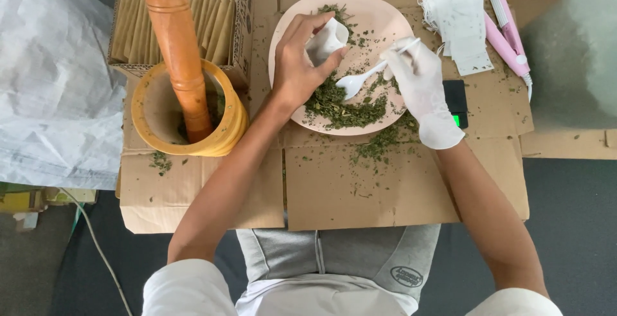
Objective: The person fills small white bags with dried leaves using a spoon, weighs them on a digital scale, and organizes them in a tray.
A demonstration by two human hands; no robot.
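Note:
My bare left hand holds a small white filter bag over a pale pink plate. Dried green crushed leaves lie heaped on the near part of the plate. My right hand, in a white glove, grips a white plastic spoon whose bowl rests among the leaves just below the bag. Both hands are close together above the plate.
A yellow mortar with an orange wooden pestle stands at left, before a box of tan envelopes. A stack of empty white bags, a pink sealer tool and a small black scale lie at right. Cardboard covers the surface.

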